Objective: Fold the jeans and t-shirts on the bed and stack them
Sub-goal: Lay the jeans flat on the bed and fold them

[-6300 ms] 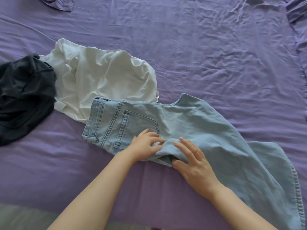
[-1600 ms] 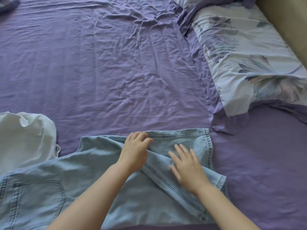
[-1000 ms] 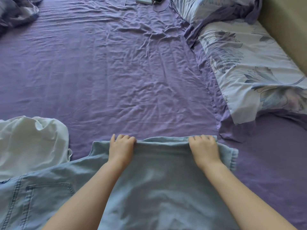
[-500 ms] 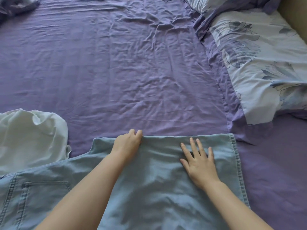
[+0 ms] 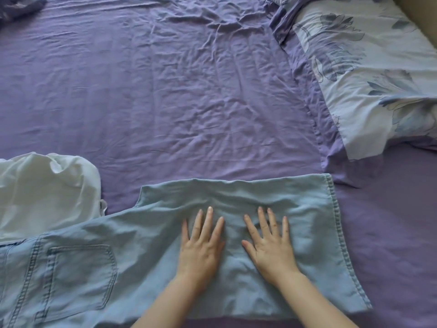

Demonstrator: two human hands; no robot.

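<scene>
**Cloth everywhere, all matt**

Jeans [image 5: 236, 233]: pale blue denim, soft, lightly rumpled, stitched hems and pocket seams. Shirt [image 5: 47, 192]: white cloth, smooth, creased. Sheet [image 5: 165, 91]: purple woven cloth, finely wrinkled. Pillow [image 5: 369, 67]: pale printed cotton, floral, smooth with purple border.

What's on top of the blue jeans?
Both hands lie flat on the jeans: the left hand and right hand, fingers spread. The denim under the palms is covered.
</scene>
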